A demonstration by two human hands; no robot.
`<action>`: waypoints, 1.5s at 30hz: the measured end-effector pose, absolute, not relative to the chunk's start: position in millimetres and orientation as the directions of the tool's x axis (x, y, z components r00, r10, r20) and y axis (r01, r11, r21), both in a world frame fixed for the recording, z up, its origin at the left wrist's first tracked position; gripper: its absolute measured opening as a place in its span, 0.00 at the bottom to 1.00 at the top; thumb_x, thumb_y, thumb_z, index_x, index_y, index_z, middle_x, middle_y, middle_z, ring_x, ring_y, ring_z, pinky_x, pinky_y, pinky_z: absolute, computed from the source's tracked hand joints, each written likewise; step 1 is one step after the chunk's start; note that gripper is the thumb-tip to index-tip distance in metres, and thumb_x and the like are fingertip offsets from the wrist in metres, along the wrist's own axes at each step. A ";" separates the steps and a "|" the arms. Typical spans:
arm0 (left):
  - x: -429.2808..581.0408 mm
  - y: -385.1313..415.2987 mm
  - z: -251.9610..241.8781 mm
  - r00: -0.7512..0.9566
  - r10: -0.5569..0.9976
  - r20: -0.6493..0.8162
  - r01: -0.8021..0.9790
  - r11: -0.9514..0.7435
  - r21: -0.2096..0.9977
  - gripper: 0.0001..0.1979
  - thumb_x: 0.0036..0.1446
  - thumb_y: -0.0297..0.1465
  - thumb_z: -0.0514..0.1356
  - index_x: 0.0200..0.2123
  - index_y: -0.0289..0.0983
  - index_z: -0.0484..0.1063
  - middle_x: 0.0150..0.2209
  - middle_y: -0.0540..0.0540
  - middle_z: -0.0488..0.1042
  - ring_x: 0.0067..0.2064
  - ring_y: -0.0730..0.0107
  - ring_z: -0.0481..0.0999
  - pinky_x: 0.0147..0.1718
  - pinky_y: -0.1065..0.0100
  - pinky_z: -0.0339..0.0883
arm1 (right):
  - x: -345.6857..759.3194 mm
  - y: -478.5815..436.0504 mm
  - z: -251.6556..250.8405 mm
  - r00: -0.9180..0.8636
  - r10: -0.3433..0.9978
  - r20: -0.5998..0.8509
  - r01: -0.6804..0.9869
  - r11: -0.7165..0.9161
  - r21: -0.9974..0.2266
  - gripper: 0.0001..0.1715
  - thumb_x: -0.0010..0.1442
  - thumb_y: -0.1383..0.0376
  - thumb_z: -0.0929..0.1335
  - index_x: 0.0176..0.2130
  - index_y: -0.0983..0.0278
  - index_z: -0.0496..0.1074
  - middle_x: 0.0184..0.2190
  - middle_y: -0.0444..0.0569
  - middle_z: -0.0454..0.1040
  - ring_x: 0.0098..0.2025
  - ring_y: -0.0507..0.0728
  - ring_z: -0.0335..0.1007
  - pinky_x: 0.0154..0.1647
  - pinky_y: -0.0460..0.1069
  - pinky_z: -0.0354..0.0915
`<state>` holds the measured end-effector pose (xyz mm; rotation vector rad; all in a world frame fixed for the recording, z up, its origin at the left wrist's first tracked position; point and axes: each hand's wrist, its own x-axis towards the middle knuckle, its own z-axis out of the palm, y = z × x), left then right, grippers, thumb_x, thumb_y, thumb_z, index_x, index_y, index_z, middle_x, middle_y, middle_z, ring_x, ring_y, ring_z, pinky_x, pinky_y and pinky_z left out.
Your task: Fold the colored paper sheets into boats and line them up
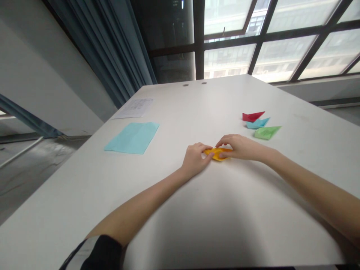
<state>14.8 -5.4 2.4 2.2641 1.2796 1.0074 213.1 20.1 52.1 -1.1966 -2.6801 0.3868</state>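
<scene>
A small folded piece of yellow paper (217, 153) lies low over the white table, between my two hands. My left hand (196, 156) pinches its left end with thumb and fingers. On the other side, my right hand (237, 147) has its thumb against the paper's right part and its fingers curled over the far edge. My fingers cover both ends, so the full folded shape is hidden. Just beyond my right hand sit a green paper boat (267, 132), a light blue paper boat (258, 123) and a red paper boat (253, 116), close together in a row.
Light blue paper sheets (133, 138) lie flat on the left of the white table (174, 210). Behind them is a printed white sheet (135, 108) near the left edge. Two round grommets (185, 85) mark the far end. A blue curtain (112, 48) and windows stand beyond.
</scene>
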 end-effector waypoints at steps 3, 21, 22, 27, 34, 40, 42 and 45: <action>14.9 -7.0 3.6 0.365 0.836 0.410 0.612 -0.547 0.571 0.12 0.51 0.35 0.59 0.39 0.37 0.74 0.37 0.44 0.75 0.40 0.63 0.72 0.42 0.63 0.61 | 212.2 18.7 53.6 -0.687 0.725 0.054 0.691 0.674 -0.260 0.14 0.51 0.58 0.67 0.37 0.62 0.74 0.34 0.50 0.75 0.38 0.60 0.68 0.38 0.51 0.61; 19.5 -9.2 6.9 0.402 0.849 0.343 0.725 -0.524 0.447 0.17 0.51 0.45 0.58 0.39 0.40 0.72 0.37 0.48 0.74 0.40 0.65 0.72 0.40 0.64 0.60 | 198.3 12.3 46.2 -0.656 0.754 -0.026 0.751 0.650 -0.114 0.06 0.51 0.63 0.66 0.31 0.61 0.72 0.34 0.49 0.75 0.41 0.58 0.67 0.42 0.52 0.57; 19.5 -9.2 6.6 0.399 0.850 0.344 0.729 -0.522 0.443 0.18 0.51 0.45 0.58 0.39 0.40 0.72 0.37 0.48 0.74 0.40 0.65 0.72 0.40 0.64 0.60 | 198.5 12.4 47.1 -0.659 0.752 -0.028 0.749 0.652 -0.115 0.06 0.51 0.62 0.66 0.32 0.61 0.72 0.33 0.49 0.75 0.41 0.58 0.67 0.41 0.52 0.57; 18.1 -8.6 3.4 0.391 0.852 0.349 0.735 -0.517 0.439 0.20 0.49 0.47 0.58 0.39 0.40 0.72 0.37 0.48 0.74 0.40 0.66 0.72 0.40 0.64 0.60 | 199.9 13.6 50.9 -0.663 0.748 -0.009 0.742 0.656 -0.139 0.07 0.53 0.61 0.65 0.32 0.60 0.71 0.31 0.47 0.75 0.40 0.57 0.68 0.42 0.52 0.56; 17.0 -9.1 1.5 0.396 0.848 0.352 0.730 -0.524 0.439 0.19 0.50 0.48 0.57 0.40 0.41 0.72 0.37 0.48 0.74 0.39 0.65 0.72 0.40 0.63 0.60 | 197.2 15.6 40.4 -0.667 0.745 0.010 0.734 0.659 -0.165 0.09 0.51 0.67 0.66 0.36 0.61 0.69 0.34 0.46 0.75 0.40 0.57 0.68 0.42 0.51 0.55; 17.7 -9.8 1.0 0.402 0.840 0.363 0.734 -0.533 0.421 0.20 0.50 0.47 0.58 0.40 0.41 0.72 0.37 0.48 0.74 0.39 0.65 0.72 0.40 0.63 0.60 | 197.0 17.7 35.4 -0.659 0.752 0.025 0.739 0.652 -0.170 0.11 0.50 0.68 0.66 0.37 0.60 0.68 0.34 0.46 0.75 0.40 0.57 0.68 0.42 0.51 0.56; 18.7 -9.7 1.9 0.402 0.839 0.367 0.735 -0.535 0.417 0.19 0.50 0.47 0.58 0.40 0.41 0.72 0.37 0.48 0.74 0.39 0.65 0.72 0.40 0.63 0.60 | 197.4 16.9 37.8 -0.652 0.758 0.014 0.746 0.644 -0.170 0.11 0.50 0.68 0.66 0.37 0.61 0.68 0.34 0.46 0.75 0.41 0.57 0.68 0.42 0.51 0.56; 20.0 -9.7 3.8 0.398 0.840 0.368 0.736 -0.532 0.418 0.18 0.51 0.46 0.58 0.40 0.41 0.72 0.36 0.48 0.75 0.39 0.65 0.72 0.40 0.63 0.60 | 197.9 15.0 42.2 -0.645 0.764 -0.007 0.756 0.636 -0.157 0.11 0.50 0.68 0.66 0.37 0.61 0.69 0.34 0.47 0.75 0.41 0.57 0.68 0.43 0.51 0.56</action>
